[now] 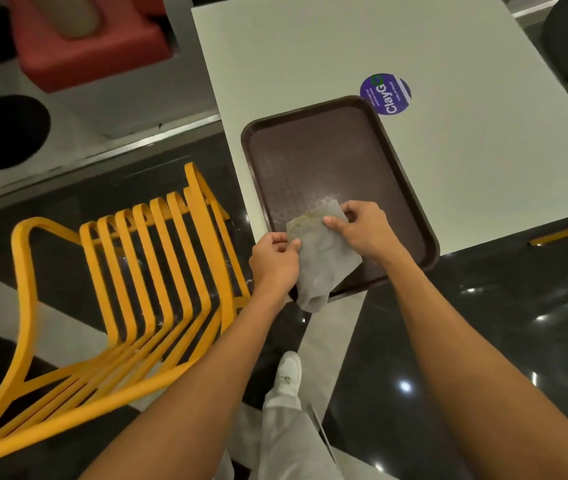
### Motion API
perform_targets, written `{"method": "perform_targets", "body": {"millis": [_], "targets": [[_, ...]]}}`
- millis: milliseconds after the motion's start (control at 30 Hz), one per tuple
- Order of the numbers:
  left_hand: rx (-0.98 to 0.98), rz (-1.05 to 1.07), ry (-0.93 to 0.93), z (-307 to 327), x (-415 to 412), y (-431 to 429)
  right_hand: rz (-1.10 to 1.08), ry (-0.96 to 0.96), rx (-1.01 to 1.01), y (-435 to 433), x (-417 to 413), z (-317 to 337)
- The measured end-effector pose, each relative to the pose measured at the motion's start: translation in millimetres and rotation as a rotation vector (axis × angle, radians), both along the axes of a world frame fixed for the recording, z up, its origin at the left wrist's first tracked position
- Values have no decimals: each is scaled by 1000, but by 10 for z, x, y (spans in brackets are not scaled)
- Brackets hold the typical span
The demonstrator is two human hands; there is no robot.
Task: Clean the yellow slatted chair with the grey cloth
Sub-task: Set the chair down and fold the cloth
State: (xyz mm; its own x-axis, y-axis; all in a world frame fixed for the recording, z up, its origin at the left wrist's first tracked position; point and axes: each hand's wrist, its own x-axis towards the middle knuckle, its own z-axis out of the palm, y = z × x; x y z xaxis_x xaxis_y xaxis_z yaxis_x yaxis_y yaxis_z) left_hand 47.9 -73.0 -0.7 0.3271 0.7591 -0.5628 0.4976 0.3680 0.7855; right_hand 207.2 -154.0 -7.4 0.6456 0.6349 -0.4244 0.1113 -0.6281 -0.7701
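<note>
Slats of the yellow slatted chair [158, 271] are seen at the left, on the dark floor just beside the tabletop [449, 64], and the chair is touched by neither hand, so the wiping is judged not yet begun. To its right, the left hand [275, 261] is closed on the left edge of the grey cloth [324, 258], its fingers [291, 244] curled and pinched on the fabric. The cloth is held up between both hands over the near corner of the brown tray [327, 161], its lower end hanging loose past the tray rim; it is probably being spread or refolded so that a usable face is offered to the chair. The upper edge is pinched by the right hand [362, 226], thumb against curled fingers. A round purple sticker [385, 94] lies on the tabletop beyond the tray.
</note>
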Motion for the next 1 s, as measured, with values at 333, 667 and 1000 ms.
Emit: {"method": "perform_targets", "body": {"millis": [333,667,1000], "targets": [[-14,-94,-225,286,163,31,-3,823,127,-344,63,257],[243,-172,68,-16,-30,77,0,301,37,-236,45,72],[312,-341,128,34,-211,220,96,-223,-315,-163,-127,101]]}}
